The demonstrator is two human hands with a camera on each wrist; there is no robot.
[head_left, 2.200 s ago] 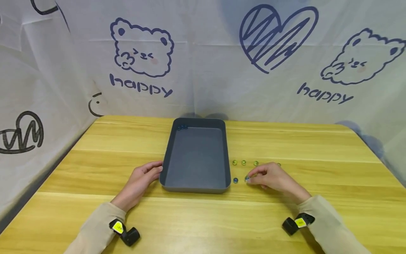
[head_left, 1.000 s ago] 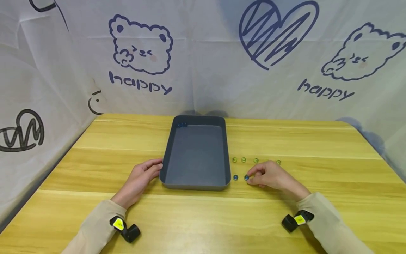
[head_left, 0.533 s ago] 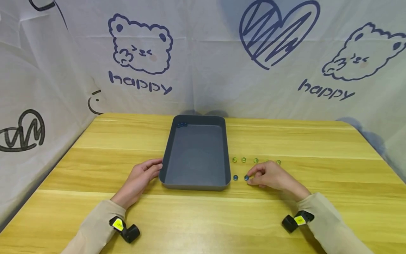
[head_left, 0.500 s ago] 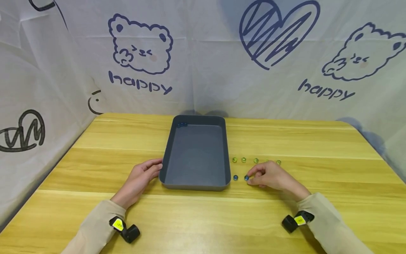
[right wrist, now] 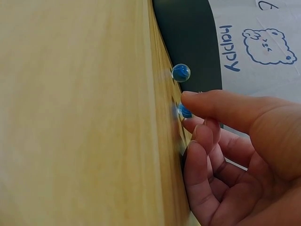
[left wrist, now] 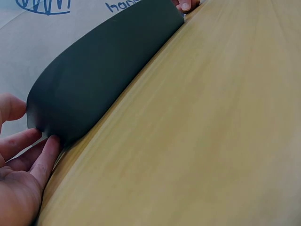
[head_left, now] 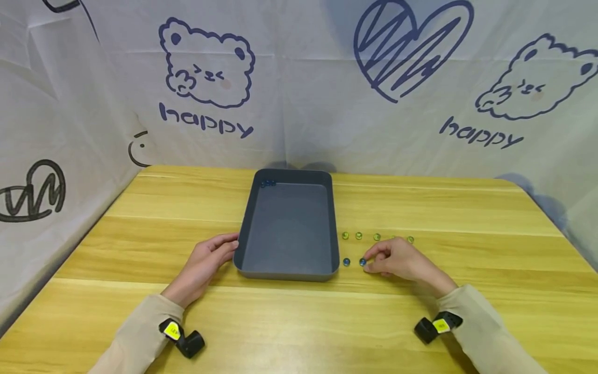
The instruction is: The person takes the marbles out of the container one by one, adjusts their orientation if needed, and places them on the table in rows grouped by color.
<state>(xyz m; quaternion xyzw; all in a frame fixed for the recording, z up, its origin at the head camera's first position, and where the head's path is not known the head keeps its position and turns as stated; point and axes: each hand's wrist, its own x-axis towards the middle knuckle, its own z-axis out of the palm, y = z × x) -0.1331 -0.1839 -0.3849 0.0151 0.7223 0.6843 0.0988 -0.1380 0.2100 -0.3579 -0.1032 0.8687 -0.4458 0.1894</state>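
In the head view, my right hand (head_left: 397, 258) pinches a blue marble (head_left: 362, 262) between thumb and index finger at the tabletop. The right wrist view shows this swirled marble (right wrist: 185, 111) partly hidden by the thumb. Just left of it lies a second blue marble (head_left: 346, 262), near the right wall of a grey rectangular tray (head_left: 286, 276). My left hand (head_left: 205, 264) touches the tray's left side with extended fingertips, seen close up on the dark outer wall (left wrist: 94, 70) in the left wrist view. Several blue marbles (head_left: 268, 183) sit in the tray's far left corner.
Behind my right hand runs a row of yellow-green marbles (head_left: 358, 236), one of them mostly hidden by the hand. The wood-grain table (head_left: 289, 327) meets a white cloth backdrop (head_left: 303, 114) with bear and heart drawings.
The head view has shifted slightly, so the table appears a little higher. The right hand stays at the same blue marble and the left hand stays against the tray.
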